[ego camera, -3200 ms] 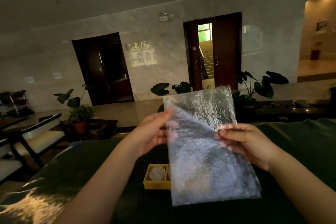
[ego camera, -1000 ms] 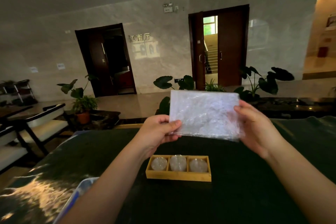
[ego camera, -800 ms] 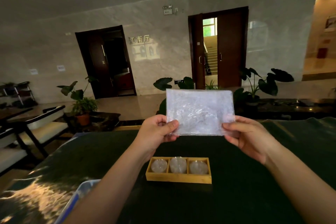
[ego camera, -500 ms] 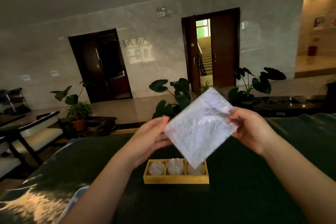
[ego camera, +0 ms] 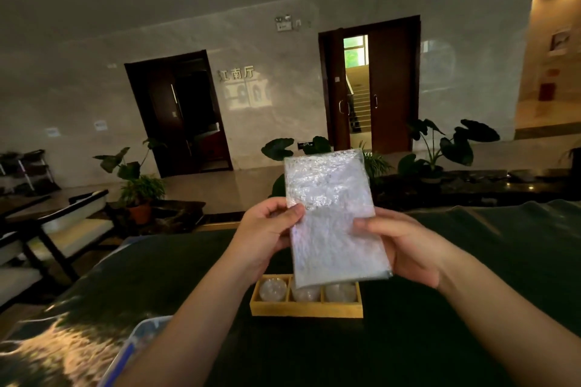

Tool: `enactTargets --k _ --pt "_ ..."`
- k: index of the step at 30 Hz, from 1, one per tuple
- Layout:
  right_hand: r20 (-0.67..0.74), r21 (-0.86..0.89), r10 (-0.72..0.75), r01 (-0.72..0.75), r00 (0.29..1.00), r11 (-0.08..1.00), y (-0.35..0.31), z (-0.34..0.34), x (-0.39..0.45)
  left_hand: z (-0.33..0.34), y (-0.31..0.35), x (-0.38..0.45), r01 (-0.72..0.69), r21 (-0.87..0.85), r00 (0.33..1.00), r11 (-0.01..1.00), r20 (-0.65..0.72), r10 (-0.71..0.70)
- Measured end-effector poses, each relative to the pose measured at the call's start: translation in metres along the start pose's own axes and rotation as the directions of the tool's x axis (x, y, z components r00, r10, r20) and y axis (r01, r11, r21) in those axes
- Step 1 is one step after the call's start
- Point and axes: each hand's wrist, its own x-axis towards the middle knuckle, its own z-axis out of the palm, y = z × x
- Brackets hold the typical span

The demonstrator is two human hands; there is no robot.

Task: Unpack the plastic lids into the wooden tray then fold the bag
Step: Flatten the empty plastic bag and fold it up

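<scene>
I hold a crinkled clear plastic bag, folded into an upright rectangle, in the air above the table. My left hand pinches its left edge with thumb on the front. My right hand grips its right edge lower down. Below the bag a wooden tray with three compartments rests on the dark green table. Round clear plastic lids sit in the compartments; the bag's lower edge hides part of the middle one.
A blue-and-white object lies at the table's near left edge. Chairs stand to the left of the table. Potted plants and a dark ledge line the far side.
The bag went from a long open sheet to a folded half, held wide, then was turned through a diagonal to stand upright. My hands shifted to its side edges.
</scene>
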Motion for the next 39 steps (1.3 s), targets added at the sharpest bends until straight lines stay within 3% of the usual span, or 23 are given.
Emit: enactTargets --k 5,10,15,17,19,23,26,31,36,39 --pt "-0.152 -0.015 -0.065 0.063 0.986 0.998 0.002 -0.002 0.003 0.001 0.0 -0.007 0.1 0.023 0.991 0.995 0.089 -0.102" --pt "-0.143 -0.085 -0.07 0.058 0.987 0.995 0.001 0.001 0.004 -0.001 -0.001 -0.011 0.055 0.117 0.996 0.992 0.066 -0.063" --pt "-0.13 0.009 -0.055 0.057 0.99 0.998 0.001 0.0 0.005 -0.002 -0.002 -0.012 0.017 0.138 0.996 0.99 0.083 -0.028" --pt "-0.114 0.074 -0.055 0.064 0.992 0.995 0.001 -0.001 0.005 -0.002 -0.004 -0.009 0.028 0.024 0.994 0.999 0.101 -0.03" --pt "-0.185 0.13 -0.065 0.09 0.981 0.987 0.003 -0.003 0.005 -0.005 -0.003 -0.008 0.053 -0.163 0.995 0.985 0.093 -0.038" --pt "-0.336 0.165 -0.118 0.181 0.934 0.969 0.008 -0.016 0.006 -0.017 0.0 -0.006 0.028 -0.386 0.998 0.922 -0.038 -0.046" --pt "-0.243 0.17 -0.09 0.134 0.966 0.976 0.009 -0.016 0.004 -0.021 0.001 -0.004 0.001 -0.333 0.997 0.943 -0.072 -0.026" --pt "0.045 0.118 -0.062 0.056 0.997 0.991 0.006 -0.001 0.004 -0.008 -0.002 -0.003 0.015 -0.193 0.999 0.981 0.036 -0.008" --pt "-0.112 0.056 -0.126 0.132 0.986 0.99 0.003 0.002 0.003 -0.003 -0.004 -0.006 0.048 -0.197 0.992 0.979 0.124 -0.024" --pt "-0.099 0.115 -0.134 0.145 0.986 0.983 0.005 -0.001 0.001 0.0 -0.003 -0.011 0.055 -0.302 0.98 0.952 0.2 0.007"
